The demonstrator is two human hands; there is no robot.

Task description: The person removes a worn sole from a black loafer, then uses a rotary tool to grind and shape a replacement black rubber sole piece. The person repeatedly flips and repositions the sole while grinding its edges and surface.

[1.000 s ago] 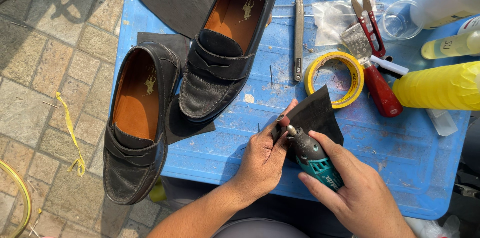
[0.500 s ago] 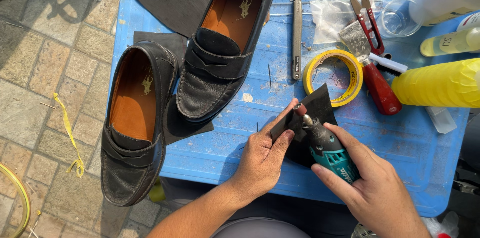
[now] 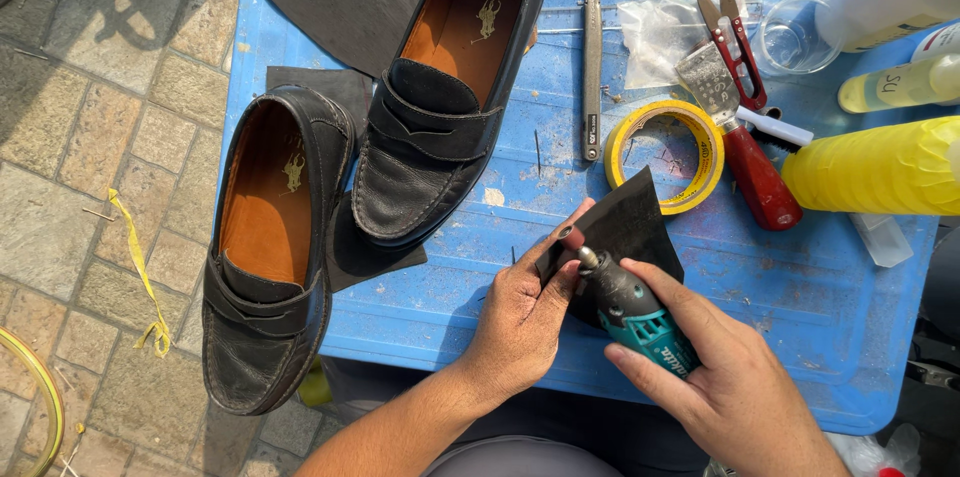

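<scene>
— Since a second ago your right hand [image 3: 725, 387] has drawn the rotary tool [image 3: 628, 309] a little toward you, and your left hand [image 3: 522, 312] has kept its pinch on the black rubber piece [image 3: 625, 229]. Do you see the same?

— Yes. Your right fingers [image 3: 672, 289] are wrapped shut around the teal-and-black body of the tool. Its long axis runs from your right palm up and to the left, with the small grinding tip [image 3: 572, 237] at the far end.

— And the left?

— Your left fingers are closed on the near left edge of the rubber piece, thumb on top. The tip sits right at that edge, just beside your left thumb, so the left hand is the nearer one to the contact point. The piece itself lies up and away from both hands, resting on the blue surface [image 3: 800, 287].

— What lies beyond?

— Just past the rubber, the roll of yellow tape [image 3: 663, 156], its near rim tucked under the piece's far corner. Left of that, one black loafer [image 3: 450, 97] on the surface, the other loafer [image 3: 268, 247] hanging off the left edge. Farther right, a red-handled scraper [image 3: 745, 142], red snips [image 3: 735, 37] and a yellow bottle [image 3: 870, 167].
</scene>
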